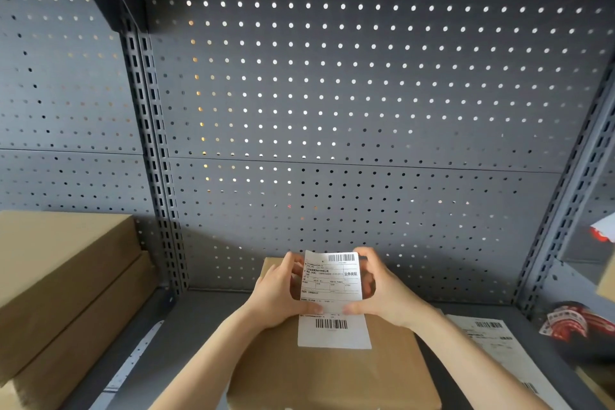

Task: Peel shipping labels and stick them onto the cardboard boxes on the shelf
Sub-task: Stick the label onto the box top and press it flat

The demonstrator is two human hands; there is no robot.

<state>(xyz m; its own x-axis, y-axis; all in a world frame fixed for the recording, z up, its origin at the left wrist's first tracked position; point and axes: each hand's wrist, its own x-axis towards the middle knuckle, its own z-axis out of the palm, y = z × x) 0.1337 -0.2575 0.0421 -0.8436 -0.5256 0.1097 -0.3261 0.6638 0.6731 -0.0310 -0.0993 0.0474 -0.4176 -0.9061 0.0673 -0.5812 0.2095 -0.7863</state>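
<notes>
Cardboard filled the lower middle of the view: a brown box (332, 373) lay flat on the grey shelf (186, 319). Over its top, a white shipping label (332, 296) was held by both hands, the left hand (278, 293) and right hand (387, 293) pinching its side edges, thumbs pressed on its face. Its lower end seemed to touch the box. More label sheets (499, 349) lay just right.

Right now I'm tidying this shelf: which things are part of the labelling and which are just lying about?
In the job: shipping label held by left hand and right hand; cardboard box beneath; stacked boxes; label sheet.
Lying about: red tape roll.
</notes>
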